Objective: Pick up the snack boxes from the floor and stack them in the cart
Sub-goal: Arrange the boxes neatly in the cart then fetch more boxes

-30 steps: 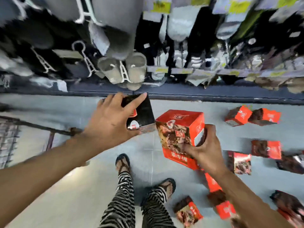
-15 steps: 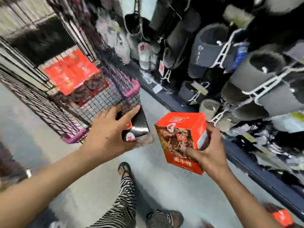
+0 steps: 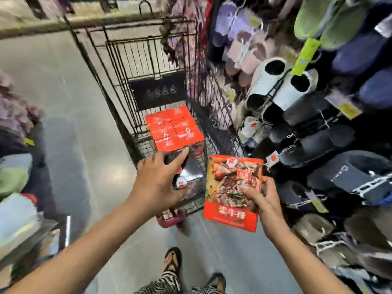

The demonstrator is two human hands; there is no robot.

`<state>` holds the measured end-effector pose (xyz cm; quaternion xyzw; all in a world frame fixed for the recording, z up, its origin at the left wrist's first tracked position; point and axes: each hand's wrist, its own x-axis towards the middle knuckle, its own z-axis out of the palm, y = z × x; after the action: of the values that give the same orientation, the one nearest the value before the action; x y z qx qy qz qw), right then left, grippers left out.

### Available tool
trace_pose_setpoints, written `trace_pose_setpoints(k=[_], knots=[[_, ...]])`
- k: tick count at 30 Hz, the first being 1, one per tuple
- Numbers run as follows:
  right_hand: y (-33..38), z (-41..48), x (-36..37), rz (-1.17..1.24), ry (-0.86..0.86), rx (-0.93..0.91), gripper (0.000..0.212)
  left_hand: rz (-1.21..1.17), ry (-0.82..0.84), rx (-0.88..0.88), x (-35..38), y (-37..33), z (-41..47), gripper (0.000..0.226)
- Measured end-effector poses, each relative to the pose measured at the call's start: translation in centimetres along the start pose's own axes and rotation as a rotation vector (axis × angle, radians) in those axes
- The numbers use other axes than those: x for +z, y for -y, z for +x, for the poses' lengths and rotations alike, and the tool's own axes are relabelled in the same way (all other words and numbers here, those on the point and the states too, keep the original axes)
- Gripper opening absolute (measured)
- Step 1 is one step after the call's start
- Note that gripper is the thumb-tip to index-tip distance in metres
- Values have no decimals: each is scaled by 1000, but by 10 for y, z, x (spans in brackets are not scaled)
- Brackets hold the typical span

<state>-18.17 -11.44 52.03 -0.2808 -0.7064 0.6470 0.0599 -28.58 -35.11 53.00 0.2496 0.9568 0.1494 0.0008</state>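
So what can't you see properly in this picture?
Dark box, head view: the left hand covers most of it, so its picture is hidden.
Red box stack in the cart, head view: mostly the top shows; the boxes beneath are hidden.
Yellow tag by the slippers, head view: too blurred to read.

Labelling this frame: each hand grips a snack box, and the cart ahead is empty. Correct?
No. The head view shows the cart already holds a red stack of boxes. Left hand does grip a dark box; right hand grips a pictured box.
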Motion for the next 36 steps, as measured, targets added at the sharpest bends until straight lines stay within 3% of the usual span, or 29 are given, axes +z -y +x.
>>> trace_pose_setpoints(k=[4, 7, 11, 16, 21, 23, 25, 27, 29, 31, 36], knots=[[4, 55, 21, -107, 36, -52, 62, 9, 71, -85, 23, 13, 31, 91], [-5, 103, 29, -329, 71, -102, 56, 18, 125, -137, 55, 26, 53, 91], [-37, 174, 40, -586, 255, -34, 74, -8, 181, -165, 117, 52, 82, 92], [-100, 244, 51, -564, 474, 171, 91, 38, 233, -248, 179, 68, 104, 90], [-163, 298, 73, -453, 536, 274, 105, 27, 197, -279, 219, 75, 120, 83], [-176, 312, 82, -452, 572, 262, 100, 91, 187, -272, 244, 85, 123, 78], [-192, 324, 91, -466, 609, 236, 87, 134, 202, -305, 263, 88, 125, 89], [-199, 329, 99, -463, 558, 220, 80, 156, 234, -347, 273, 88, 127, 91], [-200, 332, 102, -491, 532, 168, 105, 129, 282, -368, 280, 89, 127, 88], [-195, 332, 104, -539, 581, 98, 129, 73, 225, -402, 276, 92, 126, 97], [-182, 329, 112, -700, 606, 2, 145, -332, 219, -618, 280, 108, 119, 123]])
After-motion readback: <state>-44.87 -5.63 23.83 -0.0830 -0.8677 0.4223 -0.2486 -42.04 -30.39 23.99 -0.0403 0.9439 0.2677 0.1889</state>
